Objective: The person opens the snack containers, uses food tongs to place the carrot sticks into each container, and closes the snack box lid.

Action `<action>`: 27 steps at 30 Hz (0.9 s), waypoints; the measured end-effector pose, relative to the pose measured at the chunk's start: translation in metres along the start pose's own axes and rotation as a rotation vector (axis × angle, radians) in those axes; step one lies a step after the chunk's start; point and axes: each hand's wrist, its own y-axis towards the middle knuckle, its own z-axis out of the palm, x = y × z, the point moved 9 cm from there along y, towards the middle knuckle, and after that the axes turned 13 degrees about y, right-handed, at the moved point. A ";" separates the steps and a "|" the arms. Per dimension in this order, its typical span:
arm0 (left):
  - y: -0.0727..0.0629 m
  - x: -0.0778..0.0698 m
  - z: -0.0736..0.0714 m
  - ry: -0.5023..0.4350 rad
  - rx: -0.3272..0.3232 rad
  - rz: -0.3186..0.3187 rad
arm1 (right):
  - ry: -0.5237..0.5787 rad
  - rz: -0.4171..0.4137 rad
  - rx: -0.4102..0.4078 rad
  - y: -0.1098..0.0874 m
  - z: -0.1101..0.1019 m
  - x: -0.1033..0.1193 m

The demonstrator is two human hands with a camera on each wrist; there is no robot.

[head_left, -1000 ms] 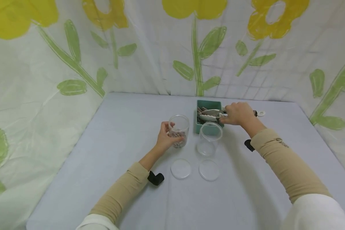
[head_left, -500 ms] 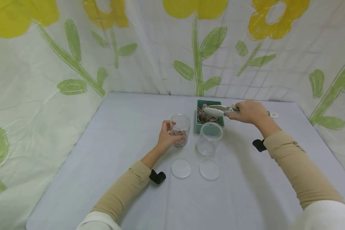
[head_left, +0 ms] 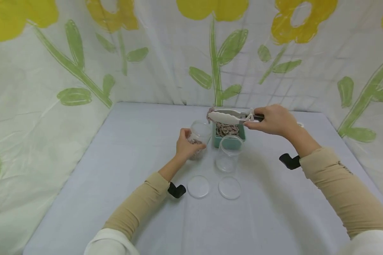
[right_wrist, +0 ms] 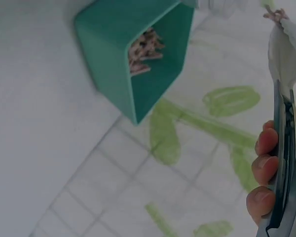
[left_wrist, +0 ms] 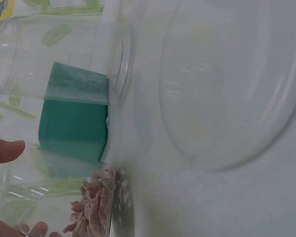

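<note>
My left hand grips a clear plastic jar, thumb on its near side. Pinkish-brown dried strips lie at the bottom of that jar. My right hand holds metal tongs with white scalloped tips. Between the tips is a small clump of the same strips, raised near the mouth of the held jar. Beneath the tongs stands a green rectangular box, partly filled with more strips.
A second clear jar stands upright in front of the green box. Two round clear lids, a left one and a right one, lie flat on the pale table. A flower-printed sheet hangs behind the table.
The tongs have come up out of the green box with a clump of strips and moved left toward the held jar. The left hand has tilted the jar slightly.
</note>
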 end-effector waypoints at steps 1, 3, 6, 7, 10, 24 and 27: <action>0.000 0.001 0.000 -0.009 0.004 -0.004 | -0.004 -0.028 0.008 0.001 0.003 0.008; -0.001 0.003 0.000 -0.031 0.020 -0.005 | -0.030 -0.082 0.016 0.004 0.010 0.024; -0.003 0.006 0.001 -0.058 0.048 0.000 | -0.077 -0.128 0.031 0.009 0.018 0.040; -0.003 0.008 0.001 -0.066 0.057 -0.002 | -0.089 -0.132 0.037 0.010 0.019 0.043; -0.005 0.012 -0.001 -0.078 0.075 0.003 | -0.080 -0.084 0.073 0.016 0.021 0.043; -0.004 0.022 0.001 -0.081 0.165 0.029 | -0.247 0.196 0.267 0.044 0.020 -0.032; -0.004 0.022 0.000 -0.076 0.159 0.038 | -0.272 0.174 0.322 0.055 0.041 -0.030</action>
